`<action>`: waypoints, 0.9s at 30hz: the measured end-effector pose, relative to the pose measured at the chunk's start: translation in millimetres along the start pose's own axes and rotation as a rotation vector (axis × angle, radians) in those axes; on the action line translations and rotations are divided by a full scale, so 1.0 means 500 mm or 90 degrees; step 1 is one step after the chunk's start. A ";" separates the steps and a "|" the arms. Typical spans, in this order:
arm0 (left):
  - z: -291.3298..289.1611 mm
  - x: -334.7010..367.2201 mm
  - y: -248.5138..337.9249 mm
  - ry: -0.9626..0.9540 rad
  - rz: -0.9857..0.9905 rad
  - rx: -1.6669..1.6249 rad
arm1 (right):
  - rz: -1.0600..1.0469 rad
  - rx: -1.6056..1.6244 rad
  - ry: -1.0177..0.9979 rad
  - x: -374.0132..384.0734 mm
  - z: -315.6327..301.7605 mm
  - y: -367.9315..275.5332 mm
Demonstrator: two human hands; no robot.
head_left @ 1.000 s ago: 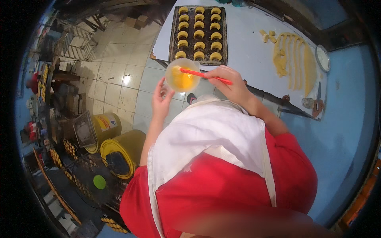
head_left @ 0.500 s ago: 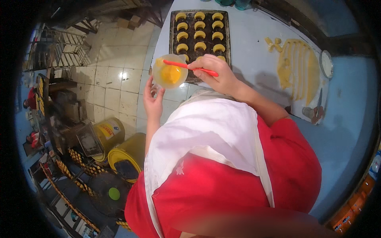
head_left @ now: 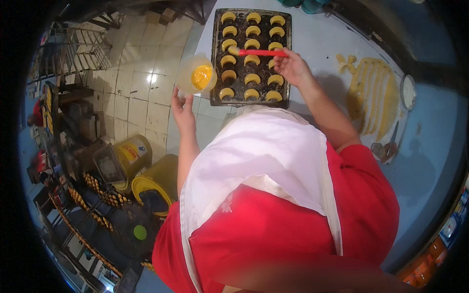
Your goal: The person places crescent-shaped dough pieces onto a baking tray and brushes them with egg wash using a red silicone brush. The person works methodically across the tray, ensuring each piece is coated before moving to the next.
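Note:
A dark baking tray (head_left: 239, 103) carries rows of yellow crescent-shaped dough pieces (head_left: 252, 79). In my right hand (head_left: 293, 67) is a red-handled pastry brush (head_left: 264, 52), held level over the tray. Its pale bristles point left, close to a crescent in the left row; whether they touch it I cannot tell. My left hand (head_left: 182, 106) grips a whitish translucent bowl (head_left: 184, 78) from below, just left of the tray. Bright orange-yellow liquid (head_left: 201, 77), like beaten egg, lies in the bowl.
On the right, rolled yellow dough (head_left: 375, 93) cut in strips lies on the worktable, beside a round white dish (head_left: 408, 92) and a metal tool (head_left: 387, 150). Yellow buckets (head_left: 155, 184) stand on the tiled floor at left, near racks of baked pieces (head_left: 100, 190).
The brush has left the bowl and moved right and up over the tray with my right hand. My left hand and the bowl have shifted slightly left, uncovering the tray's near rows.

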State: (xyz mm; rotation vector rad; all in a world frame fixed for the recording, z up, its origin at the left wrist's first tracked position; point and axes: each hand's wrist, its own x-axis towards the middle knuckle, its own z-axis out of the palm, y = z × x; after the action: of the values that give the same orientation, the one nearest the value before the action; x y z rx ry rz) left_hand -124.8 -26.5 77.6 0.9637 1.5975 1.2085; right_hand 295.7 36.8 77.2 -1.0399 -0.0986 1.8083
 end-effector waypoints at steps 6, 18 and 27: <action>-0.025 0.043 -0.058 0.034 0.002 -0.025 | -0.295 -0.448 0.137 0.038 0.016 0.030; -0.057 0.059 -0.129 0.007 -0.034 -0.004 | -0.478 -0.971 0.139 -0.024 0.111 0.011; -0.058 0.057 -0.133 -0.007 -0.004 0.018 | -0.543 -0.882 0.202 0.047 0.121 -0.044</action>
State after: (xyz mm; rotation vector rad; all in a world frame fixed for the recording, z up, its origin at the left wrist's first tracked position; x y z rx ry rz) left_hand -165.4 -23.2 11.1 0.9811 1.6119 1.1777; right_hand 266.9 88.6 111.5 -1.7771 -1.4956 0.5896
